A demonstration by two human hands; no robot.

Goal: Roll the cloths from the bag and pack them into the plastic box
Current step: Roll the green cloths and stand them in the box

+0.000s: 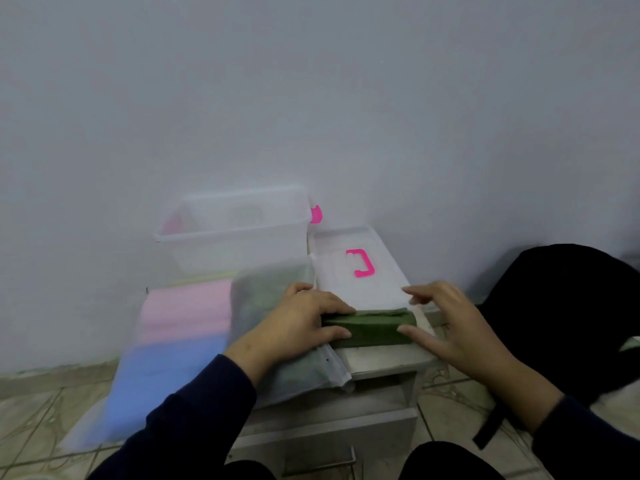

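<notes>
I am rolling the green cloth [369,328] at lower centre of the frame, my left hand [301,320] gripping its left end, my right hand [446,323] touching the other with straight fingers. I should be keeping both ends level so it fits the plastic box [235,233], upper left.

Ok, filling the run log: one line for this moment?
left hand grips green cloth roll | right hand touches roll end | plastic box open

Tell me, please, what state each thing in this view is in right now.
Green cloth: nearly rolled up, on the small table.
Plastic box: open, lid off.
Lid: flat beside the box.
Bag: lying flat.
Left hand: holds the roll's end.
Right hand: fingers straight, touching the roll.
</notes>
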